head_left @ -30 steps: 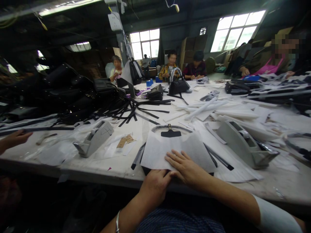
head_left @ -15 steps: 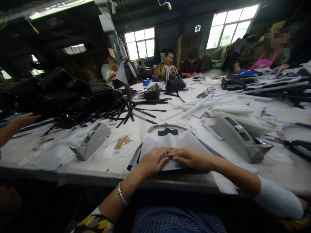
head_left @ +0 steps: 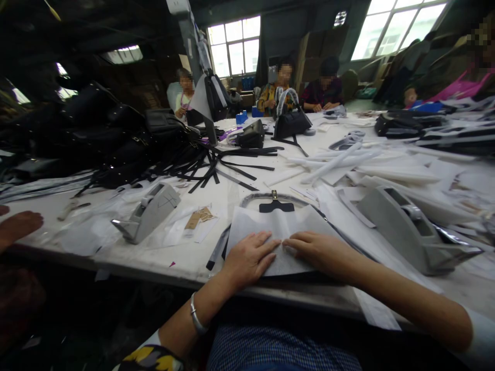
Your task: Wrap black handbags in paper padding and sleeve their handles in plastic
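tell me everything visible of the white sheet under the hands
The white sheet looks like thin paper, faintly creased around its middle. It lies spread over a black item near the front of the table, its far edge by a black tab. The left hand and right hand rest on it, hiding part.

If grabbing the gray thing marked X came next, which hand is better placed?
Probably the left hand: it rests on the white sheet, on the side nearer the gray thing. The right hand is farther away.

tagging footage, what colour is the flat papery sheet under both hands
The flat papery sheet is white, best seen in head view.
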{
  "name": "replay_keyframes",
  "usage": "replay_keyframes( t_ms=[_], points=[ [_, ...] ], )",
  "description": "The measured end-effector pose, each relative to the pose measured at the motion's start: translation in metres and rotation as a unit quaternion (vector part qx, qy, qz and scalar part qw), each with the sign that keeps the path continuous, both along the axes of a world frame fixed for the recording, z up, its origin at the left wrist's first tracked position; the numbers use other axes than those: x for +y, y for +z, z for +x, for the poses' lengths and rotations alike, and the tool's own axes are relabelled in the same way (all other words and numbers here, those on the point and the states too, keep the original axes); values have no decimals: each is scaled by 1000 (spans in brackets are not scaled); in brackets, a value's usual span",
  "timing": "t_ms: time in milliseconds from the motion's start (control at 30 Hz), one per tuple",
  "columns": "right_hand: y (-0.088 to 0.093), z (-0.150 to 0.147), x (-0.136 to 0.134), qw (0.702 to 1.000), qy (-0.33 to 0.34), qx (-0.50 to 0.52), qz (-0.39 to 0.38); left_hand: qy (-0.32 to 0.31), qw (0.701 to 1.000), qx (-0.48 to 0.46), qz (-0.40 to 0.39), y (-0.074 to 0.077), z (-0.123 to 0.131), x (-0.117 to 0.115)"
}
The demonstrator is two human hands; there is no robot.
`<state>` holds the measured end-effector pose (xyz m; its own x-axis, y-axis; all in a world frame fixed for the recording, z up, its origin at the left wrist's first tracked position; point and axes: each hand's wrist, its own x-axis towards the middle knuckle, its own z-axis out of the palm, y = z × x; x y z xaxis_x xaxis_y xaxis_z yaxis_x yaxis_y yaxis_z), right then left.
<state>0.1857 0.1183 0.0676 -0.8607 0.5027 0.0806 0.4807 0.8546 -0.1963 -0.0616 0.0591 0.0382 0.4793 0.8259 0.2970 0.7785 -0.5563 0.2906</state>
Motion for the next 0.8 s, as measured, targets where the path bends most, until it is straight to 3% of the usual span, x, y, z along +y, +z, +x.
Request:
replay_keyframes(
  t_ms=[567, 800],
  points=[
    [-24, 7, -4, 998, 22, 41, -35, -7, 1000, 5, -6, -2, 3, -2],
    [-22, 7, -5, 999, 19, 19, -39, -9, 1000, 5, -11, 0, 2, 0]
  ],
)
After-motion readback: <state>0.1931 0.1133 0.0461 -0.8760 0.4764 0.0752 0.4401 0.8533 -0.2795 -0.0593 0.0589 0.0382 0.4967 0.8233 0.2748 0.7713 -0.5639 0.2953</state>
